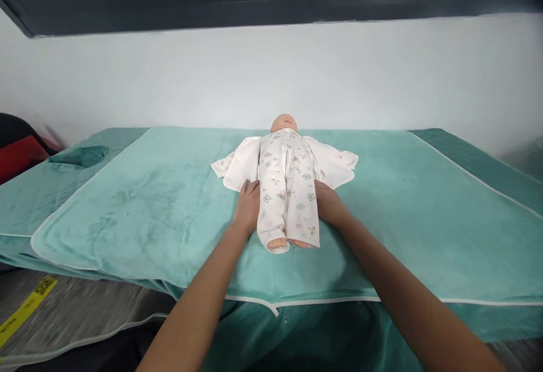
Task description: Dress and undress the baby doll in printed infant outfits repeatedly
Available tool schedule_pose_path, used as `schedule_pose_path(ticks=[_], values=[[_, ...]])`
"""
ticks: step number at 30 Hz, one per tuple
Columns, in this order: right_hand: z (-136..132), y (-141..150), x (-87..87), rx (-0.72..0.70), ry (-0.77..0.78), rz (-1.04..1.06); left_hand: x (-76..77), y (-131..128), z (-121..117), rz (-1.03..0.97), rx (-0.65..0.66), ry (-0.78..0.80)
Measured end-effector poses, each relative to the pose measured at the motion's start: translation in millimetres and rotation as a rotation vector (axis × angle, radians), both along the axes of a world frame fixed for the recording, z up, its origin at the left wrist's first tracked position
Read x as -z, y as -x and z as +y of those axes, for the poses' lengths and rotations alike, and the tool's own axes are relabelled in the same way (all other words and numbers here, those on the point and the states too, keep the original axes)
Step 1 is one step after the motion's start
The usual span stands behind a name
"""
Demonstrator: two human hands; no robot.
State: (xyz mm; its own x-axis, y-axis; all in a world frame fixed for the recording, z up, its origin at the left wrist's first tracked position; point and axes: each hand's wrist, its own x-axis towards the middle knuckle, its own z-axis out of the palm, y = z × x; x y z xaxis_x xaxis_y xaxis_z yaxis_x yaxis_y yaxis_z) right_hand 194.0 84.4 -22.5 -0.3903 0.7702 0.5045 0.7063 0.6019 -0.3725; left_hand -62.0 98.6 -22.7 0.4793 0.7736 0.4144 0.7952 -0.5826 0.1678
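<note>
A baby doll (283, 121) lies on its back, its head toward the wall. White printed baby trousers (278, 191) cover its front from the neck down, and its toes show at the cuffs. Spread out flat under the doll is an open white baby shirt (333, 163), its sleeves out to both sides. My left hand (248, 207) is closed at the left edge of the trousers, fingertips partly hidden. At the opposite edge, my right hand (328, 201) has its fingers tucked behind the cloth, level with the doll's legs.
A green plush cover (169, 208) with white piping lies over the bed. Behind it rises a white wall (169, 78) under a dark window frame (148, 7). A red and black object (21, 154) is at the far left. Yellow tape (27, 310) marks the floor.
</note>
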Motion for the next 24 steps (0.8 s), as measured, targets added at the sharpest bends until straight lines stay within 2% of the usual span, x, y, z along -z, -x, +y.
schedule_pose_path(ticks=[2,5,10,14,19,20,22,24], values=[[-3.5,0.0,-1.4,-0.008,0.042,0.044,-0.7,0.5,0.3,-0.028,0.007,0.019],[-6.2,0.5,-3.6,-0.034,0.066,0.090,-3.8,0.7,-1.3,-0.079,-0.050,0.070],[-6.6,-0.5,-0.6,-0.001,0.096,0.077,-5.9,0.8,-4.5,-0.113,-0.125,0.088],[-9.8,0.1,1.9,0.060,0.151,0.056,-4.1,2.2,-6.1,-0.084,-0.118,0.054],[-12.4,-6.3,-2.5,0.019,0.240,0.180,-6.1,11.8,-3.7,-0.038,-0.060,0.089],[-10.2,-12.2,-2.7,0.058,0.245,0.217,-7.5,16.5,-1.3,-0.042,-0.050,0.102],[-1.5,-29.9,-1.0,0.234,0.173,0.264,-10.8,28.5,6.4,-0.074,-0.099,0.094],[12.1,-52.2,3.0,0.484,0.042,0.261,-13.9,41.5,17.5,-0.145,-0.299,0.035]])
